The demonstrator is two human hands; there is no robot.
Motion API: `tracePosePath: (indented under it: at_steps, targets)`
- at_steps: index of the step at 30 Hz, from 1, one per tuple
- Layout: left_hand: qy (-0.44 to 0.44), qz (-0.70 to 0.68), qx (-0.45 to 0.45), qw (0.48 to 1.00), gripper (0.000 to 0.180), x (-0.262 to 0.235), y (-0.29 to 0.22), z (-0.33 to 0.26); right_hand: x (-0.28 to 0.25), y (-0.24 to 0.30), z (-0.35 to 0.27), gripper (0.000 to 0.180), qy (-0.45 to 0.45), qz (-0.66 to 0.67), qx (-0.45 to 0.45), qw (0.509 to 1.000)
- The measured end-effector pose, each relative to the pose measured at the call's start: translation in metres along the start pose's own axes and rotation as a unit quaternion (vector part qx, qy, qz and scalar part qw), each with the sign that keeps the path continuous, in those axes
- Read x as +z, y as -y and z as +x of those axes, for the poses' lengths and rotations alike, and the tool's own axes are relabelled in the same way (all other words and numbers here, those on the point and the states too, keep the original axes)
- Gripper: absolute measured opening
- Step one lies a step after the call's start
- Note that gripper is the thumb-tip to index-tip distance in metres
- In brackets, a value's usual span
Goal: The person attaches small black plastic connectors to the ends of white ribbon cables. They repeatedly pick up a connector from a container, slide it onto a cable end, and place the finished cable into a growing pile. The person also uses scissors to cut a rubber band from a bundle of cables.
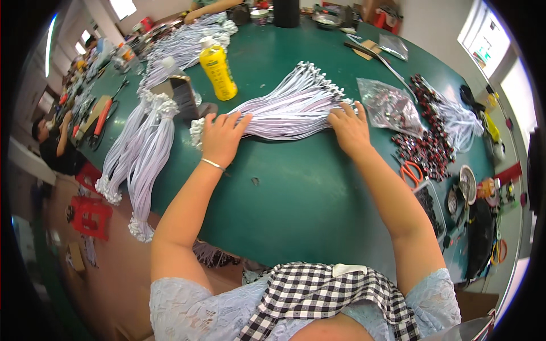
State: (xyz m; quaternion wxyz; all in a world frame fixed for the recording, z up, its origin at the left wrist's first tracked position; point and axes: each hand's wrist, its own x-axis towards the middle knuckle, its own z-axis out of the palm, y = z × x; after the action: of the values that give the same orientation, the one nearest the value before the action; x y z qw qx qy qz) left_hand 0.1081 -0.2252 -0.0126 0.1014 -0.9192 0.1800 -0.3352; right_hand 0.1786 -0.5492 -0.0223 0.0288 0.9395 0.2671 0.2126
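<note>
White bundle: lying across the green tabletop, right in front of the body, between both hands. Narrow at the left, fanned wide toward the upper right.
Left hand: over the narrow end, fingers a bit apart and bent down onto the strands. Can't tell a real grip from a light rest.
Right hand: at the lower corner of the fanned end, fingers partly spread, tips hidden or too small to read. Can't tell about a pinch here either.
Left tips: poking out past the left hand in a clump. Worth lightly pinning as an anchor, without crushing.
Fanned tips: stepped along a slanting edge, not level. Best evened, imo, by nudging inward with flat fingers, a few at a time, rather than yanking single strands.
Loose middle: bowed and slack, so probably prone to crossing. Better smoothed lengthwise, from the held end outward.
Yellow bottle: standing just behind the left part. Easy to knock with a big sweep, so go low and short.
Clear bag: just beyond the right hand. Watch for snagged tips there.
</note>
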Motion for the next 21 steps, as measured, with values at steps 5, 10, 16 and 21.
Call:
tracePosePath:
  at_steps: [5, 10, 16, 21]
  targets:
    - [0.002, 0.009, -0.028, 1.000, 0.037, 0.011, -0.004, 0.005, 0.023, -0.015, 0.024, 0.021, -0.029, -0.012, -0.017, 0.999]
    - [-0.008, -0.007, -0.067, 0.998, 0.047, -0.013, -0.013, 0.000, 0.019, -0.021, 0.028, 0.021, -0.009, 0.031, -0.029, 0.999]
    - [0.074, 0.092, -0.315, 0.942, 0.079, -0.107, 0.049, -0.068, 0.006, -0.020, -0.002, 0.024, -0.032, 0.076, -0.040, 0.996]
    - [0.225, -0.018, -0.522, 0.822, 0.100, -0.160, 0.122, -0.203, -0.027, 0.000, -0.028, 0.025, -0.053, 0.111, -0.065, 0.990]
